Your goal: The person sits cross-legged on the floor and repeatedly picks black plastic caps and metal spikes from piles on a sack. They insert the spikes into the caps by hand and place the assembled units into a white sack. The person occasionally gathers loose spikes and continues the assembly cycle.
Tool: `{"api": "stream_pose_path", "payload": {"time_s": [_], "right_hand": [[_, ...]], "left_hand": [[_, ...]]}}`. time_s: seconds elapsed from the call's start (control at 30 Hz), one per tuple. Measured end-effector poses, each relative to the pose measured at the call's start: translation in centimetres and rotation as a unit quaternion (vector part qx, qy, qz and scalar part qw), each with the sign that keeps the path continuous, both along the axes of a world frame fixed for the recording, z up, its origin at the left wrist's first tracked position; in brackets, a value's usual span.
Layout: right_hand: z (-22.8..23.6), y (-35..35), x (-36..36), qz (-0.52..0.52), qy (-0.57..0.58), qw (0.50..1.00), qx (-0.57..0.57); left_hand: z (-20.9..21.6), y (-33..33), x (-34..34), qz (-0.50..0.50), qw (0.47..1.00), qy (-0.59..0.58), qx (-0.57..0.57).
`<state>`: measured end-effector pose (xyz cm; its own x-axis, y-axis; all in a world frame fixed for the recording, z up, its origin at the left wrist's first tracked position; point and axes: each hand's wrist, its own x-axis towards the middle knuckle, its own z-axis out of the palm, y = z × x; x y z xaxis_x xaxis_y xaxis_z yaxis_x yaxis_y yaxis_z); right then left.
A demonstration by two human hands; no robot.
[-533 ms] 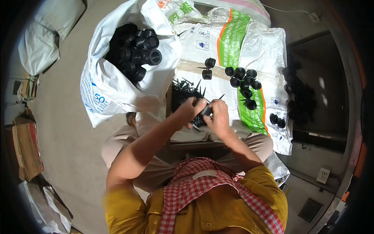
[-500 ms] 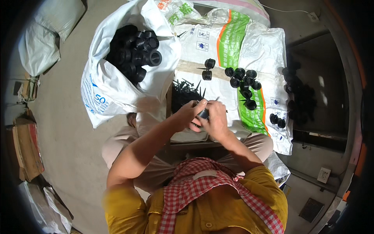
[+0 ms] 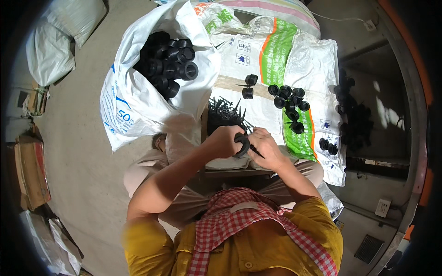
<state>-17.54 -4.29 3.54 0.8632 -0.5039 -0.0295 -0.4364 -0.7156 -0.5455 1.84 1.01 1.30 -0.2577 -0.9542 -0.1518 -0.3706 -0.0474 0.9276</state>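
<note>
L hand (image 3: 227,141) curled round blk ring (image 3: 245,146), R hand (image 3: 268,148) pinching blk spike (image 3: 257,152); ring btwn hands, nr spike pile (image 3: 222,115). Risk: loose R pinch could drop spike into pile.

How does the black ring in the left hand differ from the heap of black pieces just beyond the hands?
The black ring is thick and round with a wide opening; the heap of black pieces shows thin, pointed shapes. The ring is a single part held in the left hand, while the heap is many pieces lying loosely together. Both are black.
</note>
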Motion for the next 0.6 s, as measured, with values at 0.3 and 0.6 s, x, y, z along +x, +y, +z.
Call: {"api": "stream_pose_path", "payload": {"time_s": [0.3, 0.6], "right_hand": [[-1.8, -0.5, -2.4, 0.118, -0.319, 0.515, 0.787], [-4.5, -0.2, 4.5, -0.259, -0.504, 0.718, 0.403]], "left_hand": [[1.4, -0.7, 0.9, -0.005, 0.899, 0.335, -0.284], [-0.7, 0.5, -1.7, 0.176, 0.790, 0.556, 0.191]]}}
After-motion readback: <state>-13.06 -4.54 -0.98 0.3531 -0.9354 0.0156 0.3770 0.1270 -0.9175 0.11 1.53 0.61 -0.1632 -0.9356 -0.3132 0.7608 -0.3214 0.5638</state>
